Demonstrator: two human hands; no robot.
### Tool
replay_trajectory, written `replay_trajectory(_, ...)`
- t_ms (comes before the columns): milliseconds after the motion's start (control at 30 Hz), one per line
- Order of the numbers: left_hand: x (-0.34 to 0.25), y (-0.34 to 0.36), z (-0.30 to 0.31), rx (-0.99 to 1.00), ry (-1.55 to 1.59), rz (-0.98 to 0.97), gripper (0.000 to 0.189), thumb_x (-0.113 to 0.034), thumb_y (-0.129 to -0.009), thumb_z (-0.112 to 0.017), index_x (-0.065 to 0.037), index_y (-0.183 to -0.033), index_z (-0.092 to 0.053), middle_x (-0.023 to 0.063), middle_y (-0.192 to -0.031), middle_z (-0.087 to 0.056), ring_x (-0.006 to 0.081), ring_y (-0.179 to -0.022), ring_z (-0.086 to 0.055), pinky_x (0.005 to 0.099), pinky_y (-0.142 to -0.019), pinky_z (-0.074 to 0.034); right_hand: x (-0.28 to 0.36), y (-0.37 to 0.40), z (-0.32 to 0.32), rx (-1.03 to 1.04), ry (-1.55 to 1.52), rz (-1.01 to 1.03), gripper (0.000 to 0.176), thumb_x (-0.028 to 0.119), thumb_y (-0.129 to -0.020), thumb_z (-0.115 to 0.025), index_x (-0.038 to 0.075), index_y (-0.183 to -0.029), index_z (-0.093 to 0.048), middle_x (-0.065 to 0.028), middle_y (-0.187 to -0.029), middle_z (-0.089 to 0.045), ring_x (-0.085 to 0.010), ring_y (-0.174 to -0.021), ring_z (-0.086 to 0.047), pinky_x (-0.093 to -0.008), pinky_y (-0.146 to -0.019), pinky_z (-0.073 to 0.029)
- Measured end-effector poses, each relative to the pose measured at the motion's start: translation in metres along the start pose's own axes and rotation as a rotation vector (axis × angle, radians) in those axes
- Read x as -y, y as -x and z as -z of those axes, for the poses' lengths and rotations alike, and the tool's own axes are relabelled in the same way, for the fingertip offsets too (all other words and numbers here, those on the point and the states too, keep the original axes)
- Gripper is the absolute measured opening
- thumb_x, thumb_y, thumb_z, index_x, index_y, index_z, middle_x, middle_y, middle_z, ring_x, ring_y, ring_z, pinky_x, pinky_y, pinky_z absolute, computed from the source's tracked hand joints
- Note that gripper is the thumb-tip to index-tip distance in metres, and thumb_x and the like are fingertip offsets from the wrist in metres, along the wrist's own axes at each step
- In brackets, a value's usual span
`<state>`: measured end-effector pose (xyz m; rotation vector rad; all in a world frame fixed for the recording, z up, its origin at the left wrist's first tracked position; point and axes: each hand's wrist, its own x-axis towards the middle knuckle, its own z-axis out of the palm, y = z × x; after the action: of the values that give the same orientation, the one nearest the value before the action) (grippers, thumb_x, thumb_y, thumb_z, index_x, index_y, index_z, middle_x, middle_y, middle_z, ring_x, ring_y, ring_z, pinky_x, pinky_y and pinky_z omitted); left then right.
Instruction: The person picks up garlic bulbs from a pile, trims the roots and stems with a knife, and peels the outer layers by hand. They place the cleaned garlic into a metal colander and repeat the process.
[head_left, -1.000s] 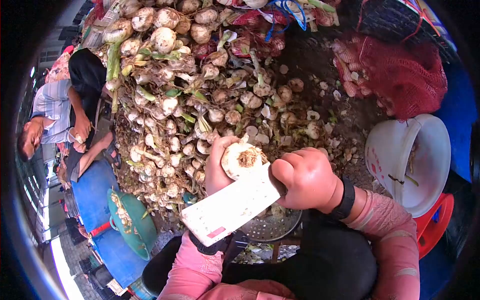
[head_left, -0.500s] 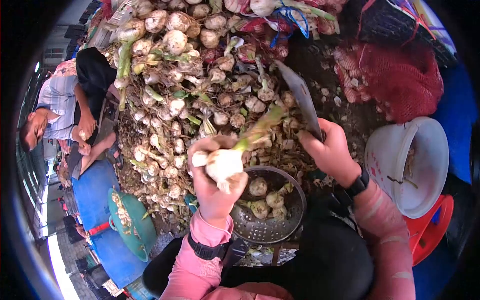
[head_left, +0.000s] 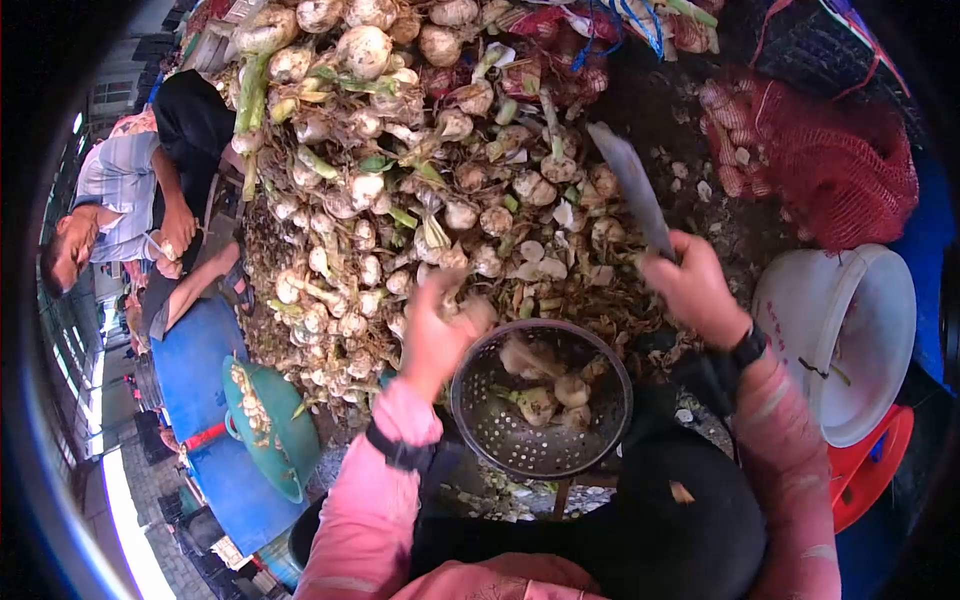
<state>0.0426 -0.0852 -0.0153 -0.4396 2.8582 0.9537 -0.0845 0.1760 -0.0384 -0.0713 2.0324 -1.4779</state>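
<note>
Garlic heap (head_left: 400, 170), blurred left hand (head_left: 437, 335), cleaver (head_left: 632, 185) handle hidden

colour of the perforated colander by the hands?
Dark grey metal. Head view shows the colander best, near the right hand gripping the cleaver.

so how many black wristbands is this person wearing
2: one black wristband on the left wrist, one on the right wrist, behind the right hand gripping the broad steel cleaver. None looks hidden.

Colander (head_left: 540, 455) before garlic heap (head_left: 400, 190) — bucket (head_left: 850, 340) right.
</note>
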Motion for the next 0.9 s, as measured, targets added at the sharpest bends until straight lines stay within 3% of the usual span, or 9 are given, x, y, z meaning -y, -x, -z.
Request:
replay_trajectory(33, 0.021, -0.015, 0.002, -0.206, -0.060, 0.005, 0.044, -0.017, -0.068, -0.067, -0.006, -0.108, -0.052, 0.0129, -0.110, -0.052, 0.0240, -0.100, -0.050, 0.0343, -0.087, -0.038, 0.001, -0.006, 0.004, -0.004, 0.006, 0.019, 0.024, 0.018, -0.072, -0.058, -0.005, -0.079, -0.057, -0.0028, -0.056, -0.050, -0.0089, -0.054, -0.045, -0.0276, -0.050, -0.040)
replay_trajectory(233, 0.066, -0.056, -0.034, 0.068, -0.538, -0.143, 0.037, -0.009, -0.066, -0.061, -0.006, -0.102, -0.055, 0.0166, -0.107, -0.052, 0.0292, -0.103, -0.047, 0.0374, -0.085, -0.040, -0.011, 0.001, -0.019, -0.032, 0.302, 0.034, 0.038, 0.022, -0.070, -0.057, -0.010, -0.090, -0.057, -0.0226, -0.071, -0.060, -0.0310, -0.069, -0.060, -0.0348, -0.067, -0.046)
replay_trajectory(367, 0.071, -0.062, -0.038, 0.138, -0.754, -0.216, 0.034, -0.008, -0.067, -0.059, -0.007, -0.102, -0.055, 0.0152, -0.100, -0.053, 0.0279, -0.099, -0.049, 0.0361, -0.081, -0.043, -0.009, 0.005, -0.016, -0.011, 0.239, -0.018, 0.039, 0.022, -0.070, -0.057, -0.011, -0.091, -0.056, -0.0221, -0.071, -0.060, -0.0292, -0.070, -0.061, -0.0341, -0.067, -0.046)
replay_trajectory(467, 0.028, -0.052, -0.014, -0.078, 0.352, 0.234, 0.024, -0.010, -0.075, -0.059, -0.005, -0.098, -0.056, 0.0074, -0.079, -0.057, 0.0185, -0.065, -0.054, 0.0311, -0.060, -0.046, -0.009, 0.001, -0.016, -0.007, 0.283, -0.050, 0.039, 0.023, -0.071, -0.058, -0.010, -0.091, -0.056, -0.0212, -0.071, -0.061, -0.0293, -0.068, -0.060, -0.0348, -0.065, -0.046)
replay_trajectory(567, 0.008, -0.045, 0.000, -0.226, 1.584, 0.514, 0.026, -0.027, -0.082, -0.055, -0.001, -0.087, -0.057, 0.0037, -0.070, -0.057, 0.0128, -0.056, -0.053, 0.0284, -0.054, -0.044, -0.008, -0.009, -0.018, 0.053, 0.092, -0.125, 0.036, 0.023, -0.071, -0.058, -0.008, -0.090, -0.057, -0.0203, -0.068, -0.060, -0.0272, -0.065, -0.060, -0.0355, -0.062, -0.045)
replay_trajectory(633, -0.023, -0.040, 0.003, -0.299, 1.883, 0.631, 0.035, -0.039, -0.084, -0.050, -0.005, -0.076, -0.057, 0.0038, -0.067, -0.055, 0.0154, -0.055, -0.053, 0.0277, -0.051, -0.041, -0.001, -0.009, -0.020, 0.003, 0.094, -0.076, 0.034, 0.022, -0.071, -0.058, -0.006, -0.091, -0.058, -0.0211, -0.065, -0.058, -0.0271, -0.061, -0.059, -0.0348, -0.057, -0.044)
replay_trajectory(767, -0.047, -0.021, 0.010, 0.043, 1.642, 0.353, 0.047, -0.048, -0.084, -0.042, -0.003, -0.087, -0.055, 0.0063, -0.057, -0.047, 0.0158, -0.067, -0.049, 0.0280, -0.053, -0.038, -0.003, -0.008, -0.007, -0.194, 0.315, 0.014, 0.028, 0.020, -0.070, -0.059, -0.003, -0.085, -0.059, -0.0208, -0.064, -0.057, -0.0303, -0.059, -0.058, -0.0345, -0.055, -0.045)
replay_trajectory(833, -0.046, -0.010, 0.006, 0.146, 1.246, 0.158, 0.034, -0.012, -0.075, -0.059, -0.003, -0.105, -0.047, 0.0057, -0.087, -0.055, 0.0130, -0.074, -0.053, 0.0233, -0.065, -0.042, 0.008, 0.001, -0.005, -0.376, 0.591, 0.299, 0.022, 0.019, -0.066, -0.063, 0.000, -0.074, -0.056, -0.0187, -0.063, -0.057, -0.0345, -0.060, -0.057, -0.0361, -0.055, -0.046)
replay_trajectory(900, -0.063, 0.003, 0.005, 0.062, 0.971, 0.145, 0.044, -0.007, -0.069, -0.064, -0.001, -0.109, -0.046, 0.0073, -0.095, -0.054, 0.0142, -0.080, -0.054, 0.0247, -0.072, -0.043, 0.020, 0.017, -0.014, -0.251, 0.689, 0.565, 0.021, 0.018, -0.057, -0.067, 0.006, -0.068, -0.053, -0.0125, -0.059, -0.054, -0.0305, -0.056, -0.056, -0.0375, -0.052, -0.046)
